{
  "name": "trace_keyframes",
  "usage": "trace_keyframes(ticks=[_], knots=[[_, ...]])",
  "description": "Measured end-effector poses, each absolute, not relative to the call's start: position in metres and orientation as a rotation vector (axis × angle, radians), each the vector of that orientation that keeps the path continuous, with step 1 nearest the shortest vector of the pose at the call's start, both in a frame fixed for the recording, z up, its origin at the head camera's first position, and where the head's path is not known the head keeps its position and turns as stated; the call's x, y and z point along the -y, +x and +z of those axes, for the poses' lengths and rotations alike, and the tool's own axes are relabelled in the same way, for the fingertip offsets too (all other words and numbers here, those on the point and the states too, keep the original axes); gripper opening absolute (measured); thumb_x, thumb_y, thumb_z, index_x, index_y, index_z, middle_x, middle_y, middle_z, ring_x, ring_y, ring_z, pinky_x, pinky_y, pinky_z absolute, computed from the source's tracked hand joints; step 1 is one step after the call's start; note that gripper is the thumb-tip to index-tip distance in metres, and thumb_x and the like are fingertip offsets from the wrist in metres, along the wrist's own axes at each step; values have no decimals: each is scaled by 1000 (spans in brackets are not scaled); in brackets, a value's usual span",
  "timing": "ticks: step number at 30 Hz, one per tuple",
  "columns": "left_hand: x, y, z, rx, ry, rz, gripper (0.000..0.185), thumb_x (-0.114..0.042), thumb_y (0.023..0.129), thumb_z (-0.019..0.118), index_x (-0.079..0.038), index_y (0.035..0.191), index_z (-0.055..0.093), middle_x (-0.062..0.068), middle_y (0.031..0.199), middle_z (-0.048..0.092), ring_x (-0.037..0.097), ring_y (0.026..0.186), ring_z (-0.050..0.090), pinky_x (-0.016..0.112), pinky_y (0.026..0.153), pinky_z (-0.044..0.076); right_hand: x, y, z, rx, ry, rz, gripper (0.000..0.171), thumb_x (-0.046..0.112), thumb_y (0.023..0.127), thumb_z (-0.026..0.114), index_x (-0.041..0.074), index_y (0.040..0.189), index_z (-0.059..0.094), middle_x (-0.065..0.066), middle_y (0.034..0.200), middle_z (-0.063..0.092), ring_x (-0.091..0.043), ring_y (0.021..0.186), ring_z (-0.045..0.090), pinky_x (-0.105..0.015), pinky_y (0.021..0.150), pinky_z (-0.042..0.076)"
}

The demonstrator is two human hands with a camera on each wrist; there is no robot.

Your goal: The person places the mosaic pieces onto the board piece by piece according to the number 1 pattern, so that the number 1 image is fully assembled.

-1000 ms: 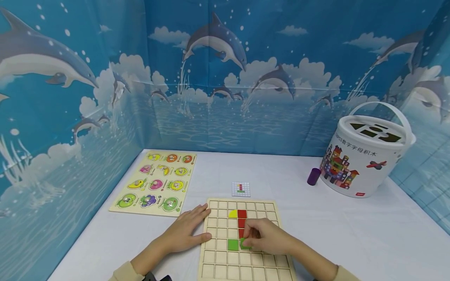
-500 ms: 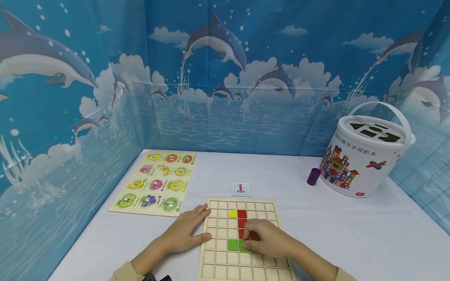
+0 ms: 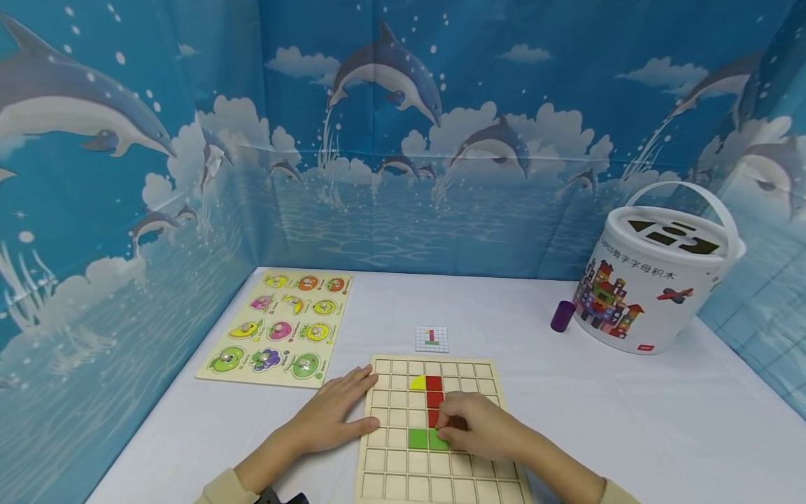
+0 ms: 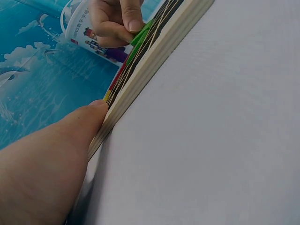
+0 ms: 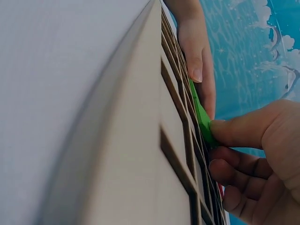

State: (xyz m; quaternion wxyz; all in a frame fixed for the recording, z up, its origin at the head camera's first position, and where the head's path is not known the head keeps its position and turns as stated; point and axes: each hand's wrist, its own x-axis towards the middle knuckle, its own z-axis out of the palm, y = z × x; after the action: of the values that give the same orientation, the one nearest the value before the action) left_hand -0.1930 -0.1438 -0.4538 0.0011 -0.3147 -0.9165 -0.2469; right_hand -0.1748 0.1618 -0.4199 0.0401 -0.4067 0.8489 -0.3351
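A wooden grid board (image 3: 403, 483) lies on the white table before me. Its cells hold a yellow quarter-circle (image 3: 416, 383), a column of red squares (image 3: 433, 392) and a green square (image 3: 417, 439). My right hand (image 3: 472, 425) has its fingers curled over a second green piece (image 3: 438, 440), right beside the green square. In the right wrist view the thumb (image 5: 234, 133) pinches that green piece (image 5: 201, 117) against the board. My left hand (image 3: 330, 416) lies flat with straight fingers on the board's left edge (image 4: 154, 51).
A small pattern card (image 3: 432, 339) lies just beyond the board. A fruit peg puzzle (image 3: 280, 325) sits at the left. At the right stand a white bucket (image 3: 658, 280) and a purple cylinder (image 3: 562, 316). Blue dolphin backdrops wall three sides.
The green piece under my right hand was tilted and now lies flatter, next to the green square. The left hand has not moved.
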Motion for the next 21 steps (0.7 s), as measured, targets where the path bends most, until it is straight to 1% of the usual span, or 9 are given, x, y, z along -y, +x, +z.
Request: trace_keyframes(ticks=[12,18,21], knots=[[143,-192,-453,2885,-985,-791,74,-56,95,52,-9,150,38,10,158,29,31,145,23,55,114,21,-163,-176,-422,-2589,-1225,-1029,15,17,92,69,24,81,61,19,77,52,2,68,44,-19,60,44],[143,-192,-453,2885,-989,-794,74,-56,95,52,-9,150,38,10,158,29,32,145,23,56,114,20,-167,-176,-422,-2522,-1145,-1118,9,17,93,68,21,86,65,16,80,56,1,70,49,-20,61,48],[143,-192,-452,2885,-986,-790,74,-56,95,52,-9,151,38,10,158,29,31,145,23,56,114,20,-171,-175,-422,-2482,-1085,-1180,6,15,93,68,20,90,67,14,84,60,0,74,53,-21,64,50]])
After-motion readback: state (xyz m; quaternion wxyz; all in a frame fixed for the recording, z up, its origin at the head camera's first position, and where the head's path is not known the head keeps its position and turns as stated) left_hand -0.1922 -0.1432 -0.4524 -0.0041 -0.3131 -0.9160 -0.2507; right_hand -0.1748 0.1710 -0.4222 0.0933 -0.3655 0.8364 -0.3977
